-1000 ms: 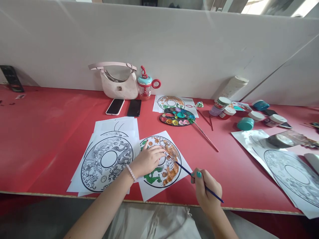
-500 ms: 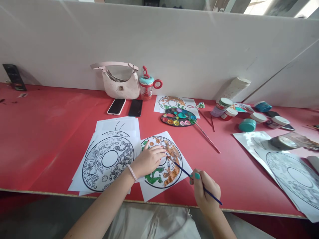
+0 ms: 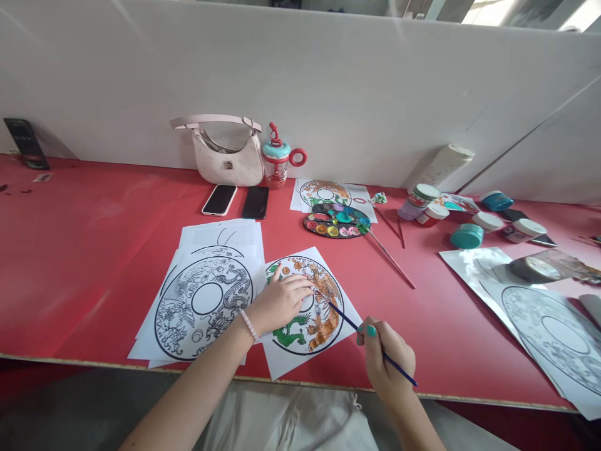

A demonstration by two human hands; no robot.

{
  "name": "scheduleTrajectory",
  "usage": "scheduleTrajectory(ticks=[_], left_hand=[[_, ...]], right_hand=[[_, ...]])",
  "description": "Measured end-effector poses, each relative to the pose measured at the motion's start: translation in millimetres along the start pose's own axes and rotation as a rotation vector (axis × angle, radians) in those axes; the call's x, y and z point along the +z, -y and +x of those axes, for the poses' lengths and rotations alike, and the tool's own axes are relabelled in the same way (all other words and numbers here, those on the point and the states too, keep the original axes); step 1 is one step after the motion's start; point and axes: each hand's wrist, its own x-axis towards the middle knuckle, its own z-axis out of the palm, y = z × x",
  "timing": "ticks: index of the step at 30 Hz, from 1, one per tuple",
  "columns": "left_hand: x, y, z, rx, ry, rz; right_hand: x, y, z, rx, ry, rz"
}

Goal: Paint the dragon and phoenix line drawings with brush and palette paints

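Observation:
My left hand [image 3: 282,304] lies flat with fingers stretched over a sheet with a round dragon-and-phoenix drawing [image 3: 323,335]. Part of that drawing is coloured green and orange, and the hand covers some of its middle. Between the fingers of my right hand [image 3: 387,357] is a dark blue paintbrush [image 3: 350,322], slanting up and left. Its tip meets the drawing near the orange phoenix, just right of my left fingertips. Beyond the sheet sits a paint palette [image 3: 337,222] with several colours, and another brush [image 3: 389,257] leans on its right edge.
Uncoloured printed sheets [image 3: 204,307] lie to the left, more sheets [image 3: 554,332] at the right. At the back are two phones [image 3: 220,199], a pale handbag [image 3: 228,153], a cup with a red handle [image 3: 277,164] and a painted sheet [image 3: 305,195]. Several paint jars [image 3: 466,236] stand back right.
The brush tip has shifted very slightly within the phoenix area. My left hand stays in place on the sheet, and the view has tilted a little.

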Motion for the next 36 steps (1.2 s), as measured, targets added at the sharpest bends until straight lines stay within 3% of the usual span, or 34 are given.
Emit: scheduleTrajectory(ticks=[21, 30, 36], left_hand=[[-1.6, -2, 1, -0.026, -0.011, 0.014], [0.7, -1, 1, -0.021, -0.017, 0.004], [2.7, 1, 0, -0.016, -0.023, 0.022]], right_hand=[[1, 2, 2, -0.025, 0.04, -0.026], [-19, 12, -11, 0.142, 0.008, 0.146], [-16, 13, -16, 0.194, 0.0, 0.16]])
